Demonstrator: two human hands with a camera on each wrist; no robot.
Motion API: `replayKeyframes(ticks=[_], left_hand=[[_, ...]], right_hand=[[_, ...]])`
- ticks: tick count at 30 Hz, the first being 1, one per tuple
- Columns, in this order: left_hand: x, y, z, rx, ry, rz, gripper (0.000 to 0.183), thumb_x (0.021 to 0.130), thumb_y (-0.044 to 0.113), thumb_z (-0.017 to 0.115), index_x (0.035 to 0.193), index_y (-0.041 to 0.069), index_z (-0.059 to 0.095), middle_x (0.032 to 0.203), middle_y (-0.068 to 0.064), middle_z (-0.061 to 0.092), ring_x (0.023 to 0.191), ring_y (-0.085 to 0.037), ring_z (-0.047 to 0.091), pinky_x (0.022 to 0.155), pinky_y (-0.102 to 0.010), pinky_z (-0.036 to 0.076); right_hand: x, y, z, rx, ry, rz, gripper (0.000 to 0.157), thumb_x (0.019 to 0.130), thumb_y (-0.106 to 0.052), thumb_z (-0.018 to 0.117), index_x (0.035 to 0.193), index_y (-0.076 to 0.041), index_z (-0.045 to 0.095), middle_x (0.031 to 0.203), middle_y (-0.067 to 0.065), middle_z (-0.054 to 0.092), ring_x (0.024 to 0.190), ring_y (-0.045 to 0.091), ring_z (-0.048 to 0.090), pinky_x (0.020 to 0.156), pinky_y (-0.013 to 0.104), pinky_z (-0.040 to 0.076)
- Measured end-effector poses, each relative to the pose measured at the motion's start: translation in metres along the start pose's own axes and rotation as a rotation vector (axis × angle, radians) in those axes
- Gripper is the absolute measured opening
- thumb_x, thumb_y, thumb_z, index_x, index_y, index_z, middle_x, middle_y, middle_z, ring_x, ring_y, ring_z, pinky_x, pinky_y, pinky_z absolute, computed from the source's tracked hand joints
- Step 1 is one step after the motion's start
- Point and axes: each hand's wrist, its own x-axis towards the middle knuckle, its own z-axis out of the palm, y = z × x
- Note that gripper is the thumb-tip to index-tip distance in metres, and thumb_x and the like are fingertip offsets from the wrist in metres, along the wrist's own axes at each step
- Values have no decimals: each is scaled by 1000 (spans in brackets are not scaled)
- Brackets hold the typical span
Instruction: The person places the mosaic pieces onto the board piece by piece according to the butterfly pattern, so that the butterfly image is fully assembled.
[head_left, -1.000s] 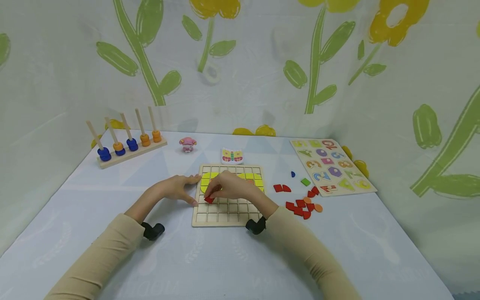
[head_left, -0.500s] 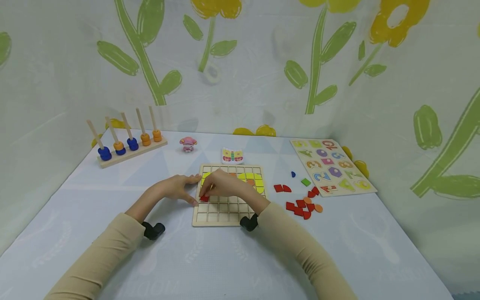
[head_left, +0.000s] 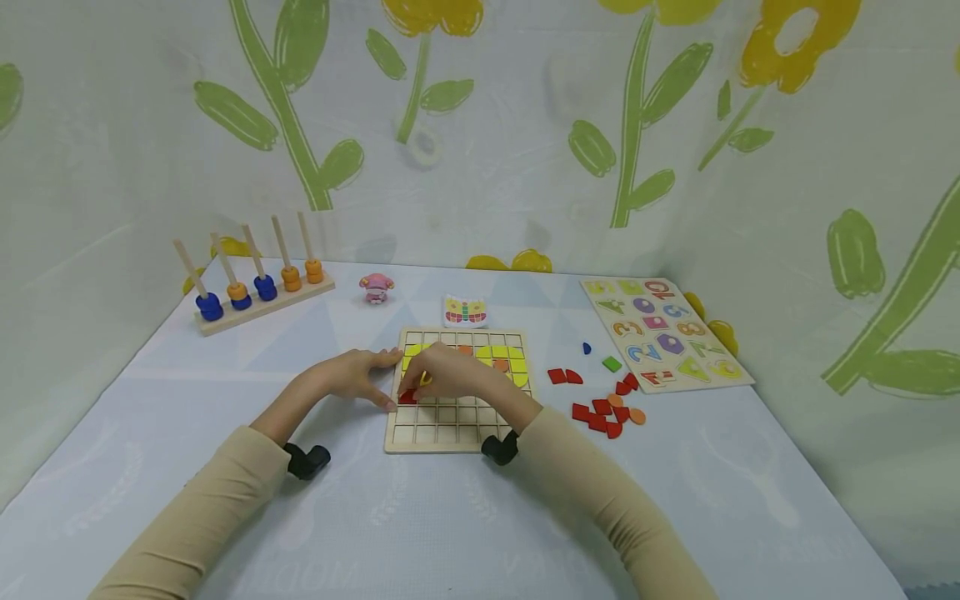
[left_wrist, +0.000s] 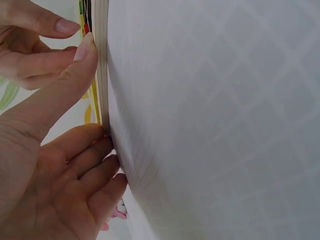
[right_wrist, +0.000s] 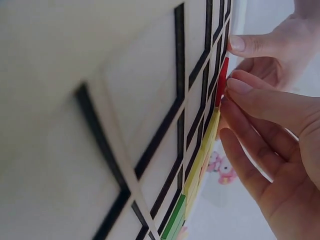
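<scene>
A square wooden grid board (head_left: pixel 435 435) lies on the table, with yellow tiles (head_left: pixel 517 367) in its upper rows. My right hand (head_left: pixel 442 371) reaches over its left side. Thumb and fingertips of that hand pinch a red tile (head_left: pixel 407 397), which lies at the left column below the yellow ones; the right wrist view shows this red tile (right_wrist: pixel 222 82) low against the board. Along the board's left edge, my left hand (head_left: pixel 352 375) rests with thumb and fingers spread. In the left wrist view, its thumb and fingertips touch the board's side (left_wrist: pixel 102 65).
Loose red tiles (head_left: pixel 597 422) lie right of the board, among orange discs (head_left: pixel 637 416) and a green square (head_left: pixel 611 364). Behind stand a butterfly pattern card (head_left: pixel 465 312), a pink figurine (head_left: pixel 377 287) and a peg counter (head_left: pixel 262 308). A number puzzle board (head_left: pixel 667 333) lies at right.
My right hand has moved left with the red tile, from inside the grid to its left column, and the tile now lies flatter. My left hand has stayed at the board's edge.
</scene>
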Motion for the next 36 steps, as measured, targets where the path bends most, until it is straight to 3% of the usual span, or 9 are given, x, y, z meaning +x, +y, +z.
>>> replayKeyframes(ticks=[8,14,24,30,36], left_hand=[[0,1,1,8,-1,-15,101,73,48,80,152,13,29,154,-20,24,141,-44,21,106,-66,23],[0,2,0,7,-5,-31,101,73,46,81,153,14,28,155,-19,23,141,-44,20,106,-66,23],[2,2,2,6,-3,-35,100,73,46,81,152,13,28,155,-20,23,142,-42,19,108,-63,23],[1,3,2,4,2,-41,100,74,44,81,153,13,27,155,-20,23,142,-43,18,109,-62,22],[-1,3,2,16,10,-5,99,75,44,81,152,10,29,155,-21,23,142,-40,19,111,-58,21]], right_hand=[[-4,-1,0,3,-16,5,18,88,-2,69,104,-8,75,96,-3,73,87,6,61,82,14,48],[-19,-2,-5,-2,27,18,20,88,-6,70,107,-10,75,99,-3,72,90,4,61,84,17,49],[-62,0,-7,-44,170,86,19,87,-10,73,105,-8,75,99,0,73,90,11,63,83,26,53],[-95,11,-8,-69,264,106,15,86,-8,73,101,-7,75,95,2,73,87,12,63,78,29,54],[-126,27,-11,-37,311,145,16,85,-7,74,100,-6,74,95,2,72,88,15,64,80,33,55]])
